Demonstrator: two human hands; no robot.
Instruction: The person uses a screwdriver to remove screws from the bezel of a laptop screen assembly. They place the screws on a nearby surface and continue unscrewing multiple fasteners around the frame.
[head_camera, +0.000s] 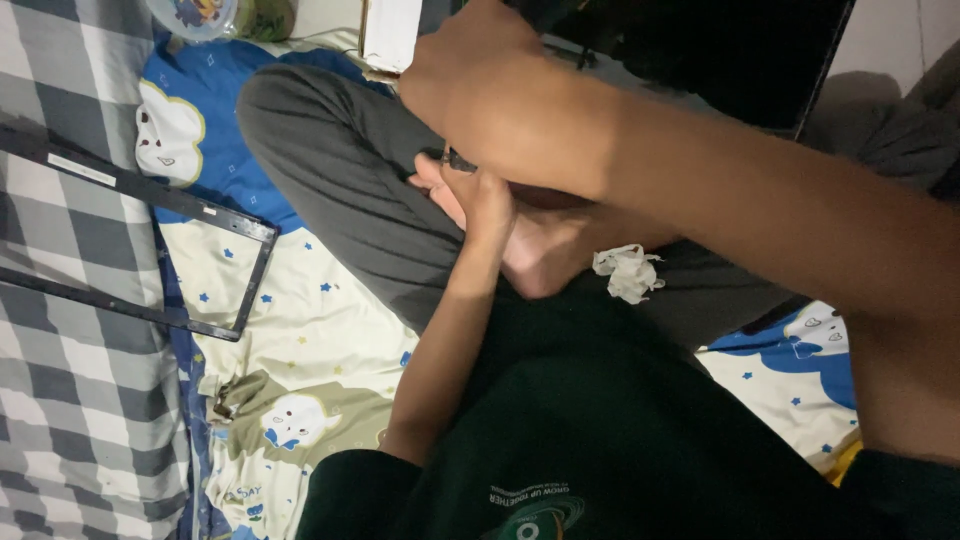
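Observation:
I sit cross-legged in grey trousers (340, 170) on a bed. My left hand (475, 200) reaches up from the lower left, above my bare foot (550, 250). Its fingers pinch a small dark part (458, 160). My right hand (465, 70) comes across from the right and hovers just above it, curled, with its back to the camera. Its fingers are hidden, so I cannot tell what it holds. The two hands almost touch at the dark part.
A crumpled white tissue (628, 272) lies on my leg. A black rectangular frame (150, 190) rests on the checked blanket at the left. A dark flat panel (720, 50) stands at the top right, next to a white box (390, 30). A plastic tub (200, 15) sits at the top left.

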